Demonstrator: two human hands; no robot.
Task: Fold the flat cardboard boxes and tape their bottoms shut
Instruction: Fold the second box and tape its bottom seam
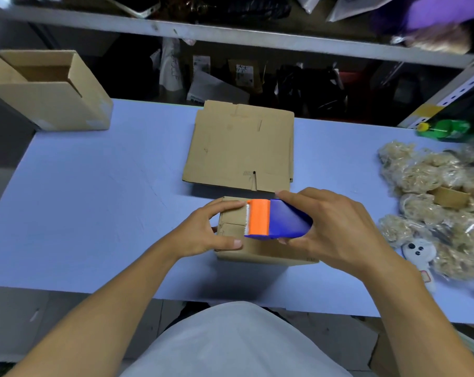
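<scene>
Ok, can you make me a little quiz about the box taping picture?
1. True or false: the right hand holds the tape dispenser.
2. What does the left hand steady? A) green bottle B) folded box C) flat cardboard
3. What colour is the table?

Key:
1. True.
2. B, the folded box; the flat cardboard lies behind it, and the green bottle is far right.
3. Light blue.
</scene>
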